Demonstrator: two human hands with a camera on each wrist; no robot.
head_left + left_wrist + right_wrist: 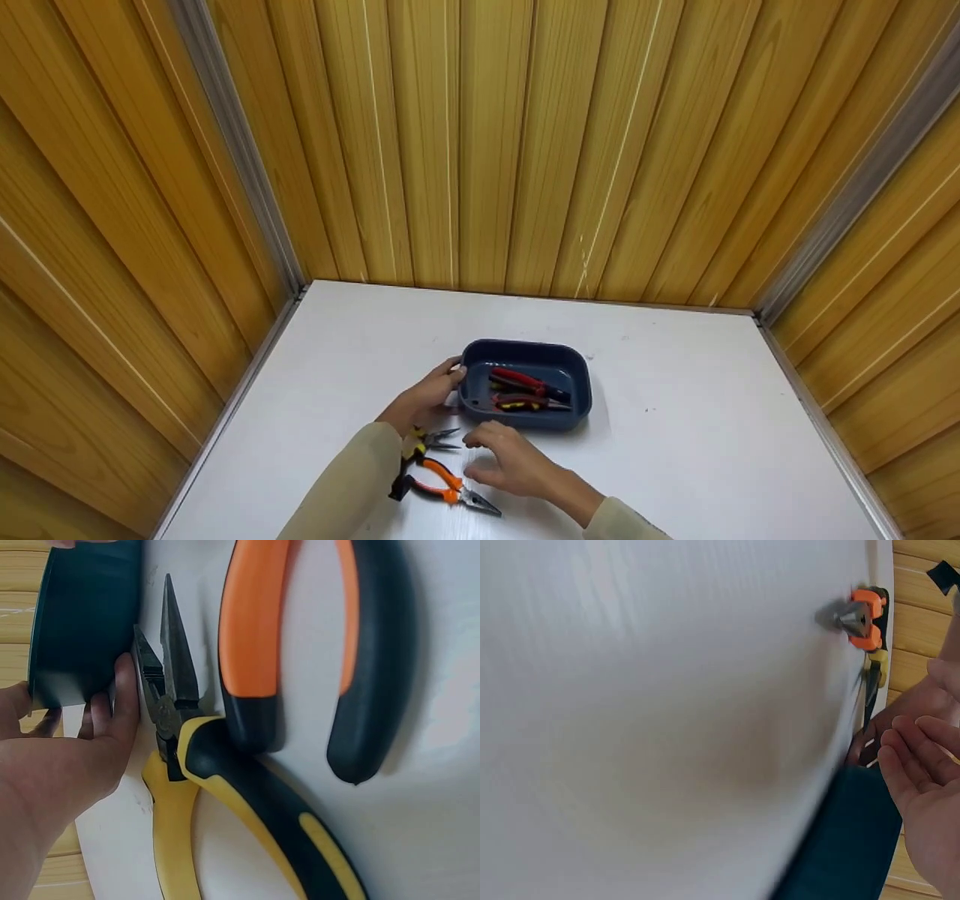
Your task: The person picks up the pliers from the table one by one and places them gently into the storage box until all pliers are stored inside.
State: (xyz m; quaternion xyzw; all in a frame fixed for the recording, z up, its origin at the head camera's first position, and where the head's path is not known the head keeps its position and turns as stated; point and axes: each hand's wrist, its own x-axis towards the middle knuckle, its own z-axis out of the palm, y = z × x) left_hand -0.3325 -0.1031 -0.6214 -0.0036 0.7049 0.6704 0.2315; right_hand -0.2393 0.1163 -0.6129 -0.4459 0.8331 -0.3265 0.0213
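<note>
- Blue box [517, 422]: on the table [675, 397], toward the far middle, long side facing the person; open at top.
- Left hand [431, 390]: grips the left end of the box, thumb at the rim, fingers against the outside of the wall.
- Right hand [514, 461]: fingers loosely bent, thumb apart, holding nothing; near the front wall of the box and just right of the loose pliers.
- In box: red-handled tool [517, 379] lying aslant; in front of it, red-and-yellow-handled pliers [521, 403], tips toward the right end. Further parts beneath these overlap; count cannot be told.
- Yellow-and-black pliers [206, 746]: on the table by the left wrist, partly behind the arm in the head view; jaws parted, handles spread.
- Orange-and-black pliers [451, 495]: on the table, nearer the person; handles spread, tips toward the front right. Handle ends overlap the yellow-and-black pair in the left wrist view; contact cannot be told.
- Sleeves [352, 472]: pale, on both arms.
- Surround: wood-grain panels [487, 150] behind and at both sides.
</note>
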